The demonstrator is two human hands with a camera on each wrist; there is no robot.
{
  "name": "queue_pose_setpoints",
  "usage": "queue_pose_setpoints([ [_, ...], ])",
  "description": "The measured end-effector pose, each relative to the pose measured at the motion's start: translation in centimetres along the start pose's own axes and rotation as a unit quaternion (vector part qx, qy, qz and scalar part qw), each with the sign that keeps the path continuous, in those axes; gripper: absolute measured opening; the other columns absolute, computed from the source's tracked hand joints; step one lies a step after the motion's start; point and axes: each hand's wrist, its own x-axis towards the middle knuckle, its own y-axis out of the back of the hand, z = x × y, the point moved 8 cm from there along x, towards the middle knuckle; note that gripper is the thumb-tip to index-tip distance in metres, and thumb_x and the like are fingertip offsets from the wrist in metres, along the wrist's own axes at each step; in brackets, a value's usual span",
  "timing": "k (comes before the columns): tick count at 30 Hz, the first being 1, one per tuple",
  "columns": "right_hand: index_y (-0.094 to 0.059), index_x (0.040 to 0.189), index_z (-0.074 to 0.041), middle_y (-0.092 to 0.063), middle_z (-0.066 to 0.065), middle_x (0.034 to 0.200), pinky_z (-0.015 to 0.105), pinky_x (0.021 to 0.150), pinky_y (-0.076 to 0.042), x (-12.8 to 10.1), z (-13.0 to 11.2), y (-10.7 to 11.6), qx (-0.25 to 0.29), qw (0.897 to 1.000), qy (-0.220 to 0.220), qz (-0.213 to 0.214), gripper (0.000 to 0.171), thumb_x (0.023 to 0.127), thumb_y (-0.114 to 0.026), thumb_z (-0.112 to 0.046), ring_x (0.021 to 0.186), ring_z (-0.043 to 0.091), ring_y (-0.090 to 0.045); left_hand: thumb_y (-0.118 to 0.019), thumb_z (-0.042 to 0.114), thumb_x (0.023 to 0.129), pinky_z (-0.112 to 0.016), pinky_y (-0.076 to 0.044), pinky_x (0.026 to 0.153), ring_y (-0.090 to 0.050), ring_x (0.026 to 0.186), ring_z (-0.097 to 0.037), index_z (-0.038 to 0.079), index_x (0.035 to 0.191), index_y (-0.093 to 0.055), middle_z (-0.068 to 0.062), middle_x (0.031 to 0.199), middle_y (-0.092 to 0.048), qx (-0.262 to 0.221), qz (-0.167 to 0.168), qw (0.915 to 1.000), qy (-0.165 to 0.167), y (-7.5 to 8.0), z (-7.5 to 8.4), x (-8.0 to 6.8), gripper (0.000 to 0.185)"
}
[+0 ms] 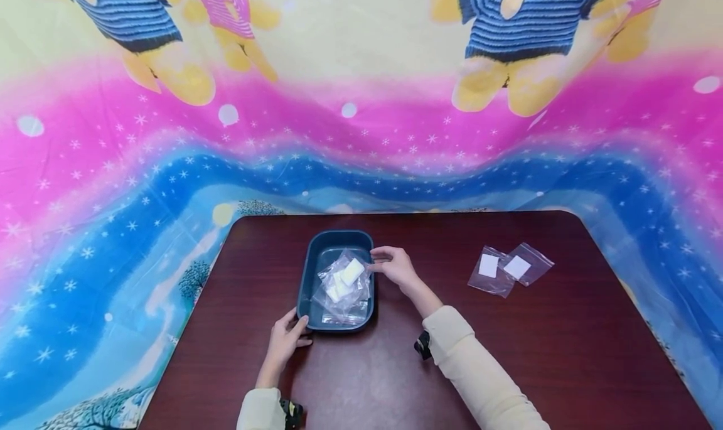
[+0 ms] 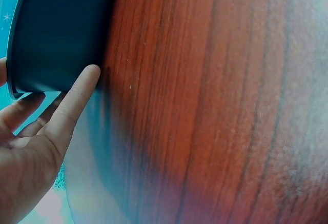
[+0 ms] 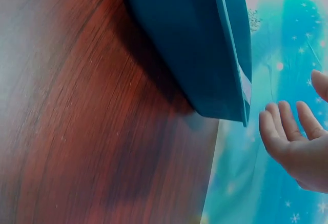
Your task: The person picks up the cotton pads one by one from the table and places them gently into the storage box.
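Observation:
A dark teal plastic tray (image 1: 303,279) stands on the table, with several clear zip bags (image 1: 344,289) bearing white labels piled inside. My left hand (image 1: 285,340) holds the tray's near left corner. Its thumb is at the rim while the other fingers spread along the outside; in the left wrist view one fingertip (image 2: 92,71) reaches the wall. Close to the tray's right rim is my right hand (image 1: 394,267), fingers loosely bent and nothing in them. The right wrist view shows a gap between that hand (image 3: 302,142) and the tray (image 3: 189,44).
Two more labelled zip bags (image 1: 491,272) lie overlapping on the right of the brown wooden table (image 1: 565,354). Behind the table and along its sides hangs a colourful printed cloth (image 1: 361,122). Dark wrist devices (image 1: 422,345) sit at both sleeves.

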Motion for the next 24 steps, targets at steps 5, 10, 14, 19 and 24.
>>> queue_pose_setpoints([
  [5, -0.059, 0.111, 0.009, -0.060, 0.026, 0.107, 0.035, 0.082, -0.052, -0.4, 0.1, 0.9, 0.043, 0.999, 0.006, -0.001, 0.034, 0.078, -0.066, 0.005, 0.090, 0.023, -0.064, -0.051, 0.010, 0.093, -0.041, -0.056, 0.065, -0.060, 0.087, -0.038, -0.008, 0.136, -0.034, -0.037, 0.115, -0.050, -0.001, 0.000, 1.0000, 0.001, 0.1, -0.1, 0.1, 0.049],
  [10, -0.059, 0.108, 0.011, -0.063, 0.025, 0.097, 0.035, 0.076, -0.054, -0.9, 0.3, 2.1, 0.065, 0.998, 0.009, 0.001, 0.031, 0.078, -0.065, 0.005, 0.079, 0.017, -0.064, -0.052, 0.011, 0.093, -0.041, -0.056, 0.064, -0.061, 0.086, -0.036, -0.009, 0.135, -0.035, -0.036, 0.113, -0.051, -0.001, 0.002, 1.0000, -0.001, 0.1, -0.1, 0.1, 0.049],
  [14, -0.061, 0.105, 0.007, -0.065, 0.012, 0.084, 0.035, 0.071, -0.054, -1.3, 0.7, 3.3, 0.054, 0.998, 0.006, 0.008, 0.028, 0.078, -0.067, 0.002, 0.077, 0.023, -0.064, -0.052, 0.012, 0.093, -0.043, -0.056, 0.065, -0.061, 0.085, -0.036, -0.009, 0.134, -0.036, -0.036, 0.113, -0.051, -0.003, 0.003, 1.0000, -0.002, 0.1, -0.1, 0.1, 0.049],
  [19, -0.061, 0.105, 0.006, -0.064, 0.005, 0.082, 0.031, 0.068, -0.054, -1.7, 1.0, 4.5, 0.037, 0.999, 0.007, 0.008, 0.029, 0.079, -0.068, -0.002, 0.080, 0.026, -0.063, -0.052, 0.012, 0.093, -0.044, -0.056, 0.066, -0.061, 0.085, -0.038, -0.010, 0.135, -0.035, -0.037, 0.112, -0.051, -0.005, 0.003, 1.0000, -0.004, 0.1, -0.1, 0.0, 0.050],
  [24, -0.060, 0.108, 0.006, -0.064, 0.009, 0.087, 0.030, 0.070, -0.054, -2.4, 1.1, 5.6, 0.032, 0.999, 0.006, 0.000, 0.030, 0.081, -0.067, -0.005, 0.077, 0.017, -0.062, -0.052, 0.013, 0.093, -0.043, -0.056, 0.066, -0.061, 0.085, -0.037, -0.008, 0.136, -0.034, -0.037, 0.114, -0.051, -0.006, 0.003, 1.0000, 0.001, 0.1, -0.2, 0.0, 0.051],
])
